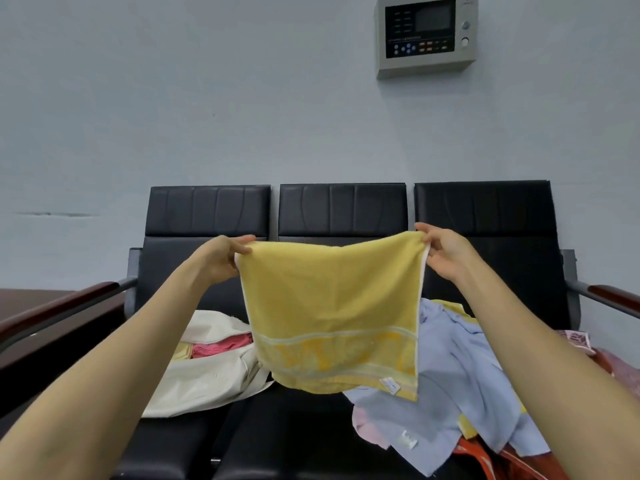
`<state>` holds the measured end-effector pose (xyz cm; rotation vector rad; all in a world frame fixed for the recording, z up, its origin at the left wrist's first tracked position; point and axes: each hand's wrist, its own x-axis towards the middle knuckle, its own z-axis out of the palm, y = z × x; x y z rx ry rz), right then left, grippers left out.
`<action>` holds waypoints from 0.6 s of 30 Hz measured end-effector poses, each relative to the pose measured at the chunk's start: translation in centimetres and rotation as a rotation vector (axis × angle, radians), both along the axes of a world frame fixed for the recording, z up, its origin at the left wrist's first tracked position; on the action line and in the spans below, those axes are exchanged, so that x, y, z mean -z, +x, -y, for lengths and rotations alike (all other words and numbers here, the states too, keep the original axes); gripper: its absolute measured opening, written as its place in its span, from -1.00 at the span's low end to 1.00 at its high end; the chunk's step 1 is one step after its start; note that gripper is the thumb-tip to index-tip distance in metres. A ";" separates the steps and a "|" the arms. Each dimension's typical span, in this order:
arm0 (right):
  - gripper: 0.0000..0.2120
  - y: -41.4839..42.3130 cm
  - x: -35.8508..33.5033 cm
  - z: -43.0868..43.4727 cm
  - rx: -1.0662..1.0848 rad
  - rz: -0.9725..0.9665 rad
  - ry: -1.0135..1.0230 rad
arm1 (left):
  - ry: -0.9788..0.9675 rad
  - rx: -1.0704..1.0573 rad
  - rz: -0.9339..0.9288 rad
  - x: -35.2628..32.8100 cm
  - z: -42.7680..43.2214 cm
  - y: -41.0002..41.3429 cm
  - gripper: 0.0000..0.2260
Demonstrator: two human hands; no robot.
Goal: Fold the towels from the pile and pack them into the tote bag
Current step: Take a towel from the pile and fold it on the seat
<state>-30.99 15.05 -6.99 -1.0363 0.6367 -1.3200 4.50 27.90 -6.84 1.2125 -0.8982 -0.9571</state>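
Presently, head view, centre frame: we hold the yellow towel [332, 306] spread in the air, left hand [221, 258] and right hand [446, 252] each with a grip pinching a top corner. Lower left: tote bag [207, 379] on the counter [294, 438], pink towel [221, 348] already inside. Lower right: pile [460, 375] unfolded, so we judge much remains. Bare seat between bag and pile; armrests [613, 296] bound the sides.

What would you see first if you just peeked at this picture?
The big yellow towel, held up in the middle, the left hand and right hand each pinching a top corner. Below on the black bench, a cream tote bag lies left and a messy towel pile right.
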 end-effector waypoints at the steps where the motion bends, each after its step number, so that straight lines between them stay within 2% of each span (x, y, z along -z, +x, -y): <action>1: -0.71 -0.1 0.0 0.0 -0.031 0.003 0.033 | 0.022 0.014 -0.005 0.3 0.1 0.1 -0.56; 3: -0.79 -0.1 0.1 -0.1 -0.041 -0.009 0.063 | -0.001 -0.039 -0.011 1.0 0.5 0.1 -0.62; 5: -0.89 -0.1 0.3 0.0 -0.012 -0.012 0.079 | -0.110 -0.167 -0.022 1.5 0.9 0.2 -0.74; 7: -0.84 -0.2 0.6 0.3 -0.014 -0.033 0.080 | -0.204 -0.273 -0.005 1.7 1.1 0.5 -0.82; 11: -0.70 -0.2 1.1 0.6 -0.041 -0.078 0.019 | -0.217 -0.319 0.183 1.8 1.1 0.8 -0.72; 14: -0.63 -0.2 1.2 0.6 -0.020 0.003 -0.042 | -0.263 -0.332 0.248 1.8 0.9 0.8 -0.63; 16: -0.62 -0.2 1.3 0.4 -0.012 0.039 -0.072 | -0.288 -0.380 0.313 1.9 0.6 0.5 -0.62; 18: -0.64 -0.2 1.4 0.0 0.016 -0.011 -0.124 | -0.288 -0.475 0.448 1.9 0.3 0.2 -0.66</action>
